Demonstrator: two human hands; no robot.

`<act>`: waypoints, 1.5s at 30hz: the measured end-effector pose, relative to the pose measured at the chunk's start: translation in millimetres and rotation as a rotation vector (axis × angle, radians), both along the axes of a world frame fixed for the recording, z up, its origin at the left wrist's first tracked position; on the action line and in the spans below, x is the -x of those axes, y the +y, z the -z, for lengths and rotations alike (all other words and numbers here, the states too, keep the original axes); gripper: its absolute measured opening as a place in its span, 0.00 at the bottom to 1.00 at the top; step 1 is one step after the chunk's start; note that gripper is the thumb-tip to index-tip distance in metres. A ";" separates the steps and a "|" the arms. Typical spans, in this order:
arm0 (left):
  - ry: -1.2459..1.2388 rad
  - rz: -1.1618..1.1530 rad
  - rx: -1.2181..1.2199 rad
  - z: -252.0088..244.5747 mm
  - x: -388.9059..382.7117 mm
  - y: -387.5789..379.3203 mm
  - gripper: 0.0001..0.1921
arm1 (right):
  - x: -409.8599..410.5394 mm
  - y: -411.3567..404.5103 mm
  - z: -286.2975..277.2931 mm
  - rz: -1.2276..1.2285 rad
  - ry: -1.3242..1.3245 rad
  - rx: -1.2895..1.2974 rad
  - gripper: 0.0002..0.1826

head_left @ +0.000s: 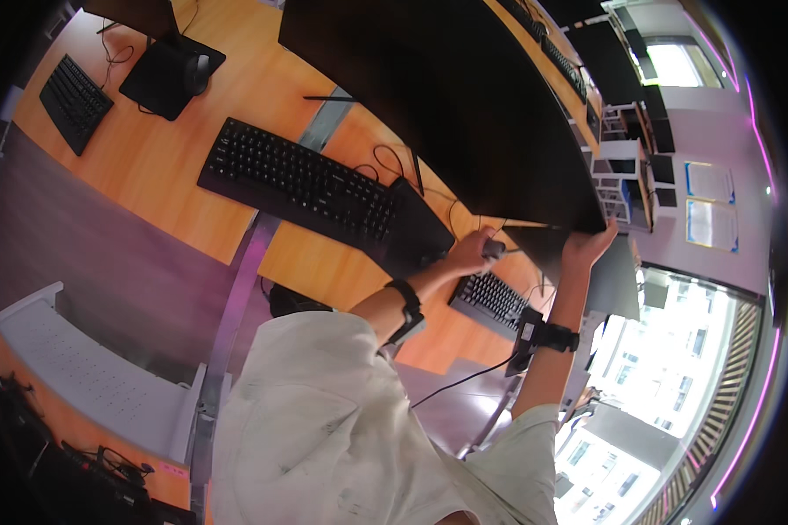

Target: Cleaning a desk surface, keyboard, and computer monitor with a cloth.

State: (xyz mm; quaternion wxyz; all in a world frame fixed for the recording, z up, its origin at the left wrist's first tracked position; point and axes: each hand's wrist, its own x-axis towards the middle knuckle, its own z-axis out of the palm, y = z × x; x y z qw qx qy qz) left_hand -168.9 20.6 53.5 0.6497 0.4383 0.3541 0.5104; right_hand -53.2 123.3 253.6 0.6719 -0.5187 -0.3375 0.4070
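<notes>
My left hand [467,254] is closed around a small dark rounded object [494,249], possibly a computer mouse; my fingers hide part of it. It is beside the lower right corner of a large black monitor [459,98]. At that monitor's upper corner, my right hand [586,248] grips the edge. A black keyboard [302,177] lies on the wooden desk before the screen, its end meeting a black mouse pad [417,223]. Another keyboard [492,298] sits just below my left hand. Both wrists wear black straps with small devices.
Farther along the wooden desk [164,157] are a third keyboard [77,105] and a black mouse [196,72] on a pad. Loose cables [387,157] trail under the monitor. A second dark screen [604,269] stands behind my right wrist. A white perforated panel [98,367] is at the lower left.
</notes>
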 end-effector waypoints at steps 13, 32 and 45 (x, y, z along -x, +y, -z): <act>-0.652 -0.228 0.461 27.4 256.2 -175.4 0.20 | -4.2 -121.3 102.4 -0.158 -0.189 0.135 0.14; 1.058 -0.667 0.163 82.5 78.4 -122.4 0.28 | 78.1 -234.2 331.6 -0.474 -1.228 -0.131 0.24; 1.172 -0.716 0.220 93.3 229.9 -131.8 0.22 | 78.1 -231.5 332.3 -0.408 -1.416 -0.140 0.25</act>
